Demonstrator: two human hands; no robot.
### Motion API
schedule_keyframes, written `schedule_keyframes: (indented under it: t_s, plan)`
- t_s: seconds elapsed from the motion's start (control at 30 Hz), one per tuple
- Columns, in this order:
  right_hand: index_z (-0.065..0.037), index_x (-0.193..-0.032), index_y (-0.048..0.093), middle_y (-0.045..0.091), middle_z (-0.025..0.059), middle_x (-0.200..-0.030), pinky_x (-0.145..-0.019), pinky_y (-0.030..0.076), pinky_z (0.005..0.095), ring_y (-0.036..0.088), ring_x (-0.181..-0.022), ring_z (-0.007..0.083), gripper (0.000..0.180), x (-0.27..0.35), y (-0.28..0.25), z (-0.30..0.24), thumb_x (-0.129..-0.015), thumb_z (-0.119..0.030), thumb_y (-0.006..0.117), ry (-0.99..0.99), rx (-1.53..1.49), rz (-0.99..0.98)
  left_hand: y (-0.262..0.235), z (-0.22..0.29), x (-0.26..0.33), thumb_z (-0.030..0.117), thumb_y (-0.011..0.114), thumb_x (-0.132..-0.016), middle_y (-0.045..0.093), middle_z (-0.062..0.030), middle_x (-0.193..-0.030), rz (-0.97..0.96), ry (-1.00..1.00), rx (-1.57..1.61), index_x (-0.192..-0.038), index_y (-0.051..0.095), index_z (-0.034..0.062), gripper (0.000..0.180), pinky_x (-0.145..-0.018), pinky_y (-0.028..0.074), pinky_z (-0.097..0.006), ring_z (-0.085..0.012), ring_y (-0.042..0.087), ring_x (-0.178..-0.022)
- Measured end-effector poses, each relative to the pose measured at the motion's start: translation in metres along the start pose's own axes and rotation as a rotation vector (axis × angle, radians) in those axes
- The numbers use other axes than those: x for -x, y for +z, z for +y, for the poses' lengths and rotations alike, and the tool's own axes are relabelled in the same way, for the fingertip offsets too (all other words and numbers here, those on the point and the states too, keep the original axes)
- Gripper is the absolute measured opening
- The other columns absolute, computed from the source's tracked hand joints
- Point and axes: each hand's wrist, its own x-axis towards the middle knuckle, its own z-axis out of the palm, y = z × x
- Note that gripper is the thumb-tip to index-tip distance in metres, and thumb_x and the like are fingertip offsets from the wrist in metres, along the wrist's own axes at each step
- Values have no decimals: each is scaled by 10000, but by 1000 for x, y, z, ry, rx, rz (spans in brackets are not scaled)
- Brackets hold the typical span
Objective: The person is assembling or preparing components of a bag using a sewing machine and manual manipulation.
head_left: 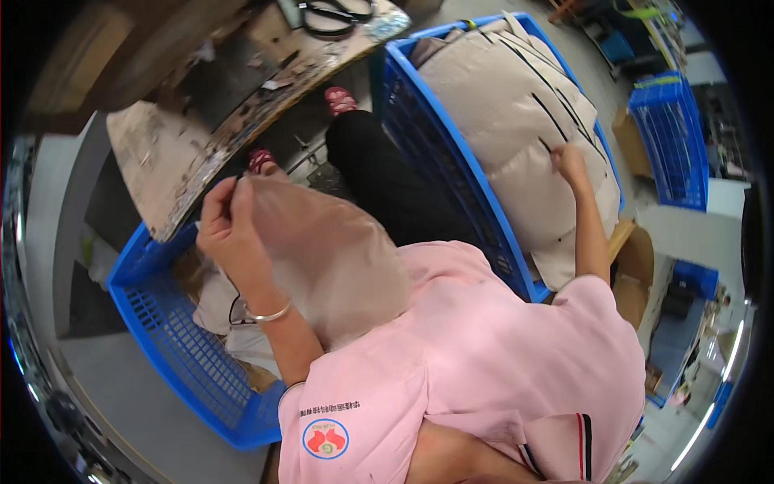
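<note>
My left hand (235, 238), with a silver bangle at the wrist, pinches the top edge of a thin beige fabric piece (326, 258). The piece hangs from the fingers and drapes across my lap. At the right, my right hand (571, 167) is closed at a thin black strip (547, 145) on a heap of beige fabric pieces (504, 121). Several more black strips lie along the heap. A large blue plastic crate (459, 153) holds the heap, which bulges above its rim. The fingertips hide what exactly the right hand grips.
A worn worktable (173, 177) with scraps and black-handled scissors (334, 18) stands at the upper left. Below its edge, another blue crate (189, 363) holds pale fabric. A further blue crate (667, 137) and a cardboard box (631, 143) stand at the far right.
</note>
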Motion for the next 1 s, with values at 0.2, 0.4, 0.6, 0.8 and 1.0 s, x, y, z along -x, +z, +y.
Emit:
schedule_keyframes:
  t_s: [0.2,0.4,0.6,0.8,1.0]
  plan:
    - [-20,-1156,660,668,167,-1171,-883,525,386,656,-1028,311,277,64,-41,-132,-890,-101,659,-530,-297,418,21,-8,-12,67,695,-829,706,-86,-884,41,266,-381,-923,703,8,110,-741,511,-296,-176,658,-778]
    - [-21,-1380,517,632,78,-1214,-943,466,275,579,-1084,125,549,167,-71,-311,-896,-187,717,-942,-1038,-628,42,-11,2,84,699,-831,682,-104,-861,42,224,-353,-888,694,15,90,-707,512,-303,-226,654,-744]
    - [41,-939,686,652,33,-714,-610,476,269,566,-686,63,158,180,-62,-379,-927,-113,654,-1100,-863,-443,2,-2,14,62,680,-832,689,-97,-946,-44,255,-260,-942,699,27,117,-775,512,-321,-259,648,-849]
    - [25,-980,688,670,93,-745,-609,477,280,594,-653,103,151,207,-91,-362,-910,-107,665,-1227,-615,-350,-112,-88,31,-15,590,-709,614,-142,-1227,100,277,-750,-1061,724,89,391,-1039,400,-439,-361,516,-1189]
    - [9,-965,667,667,154,-861,-679,512,373,645,-762,345,149,236,-101,-363,-816,-3,661,-1646,-519,-215,-175,-106,43,20,622,-732,575,-143,-1296,-4,249,-973,-1146,707,135,438,-1034,409,-450,-360,490,-1241]
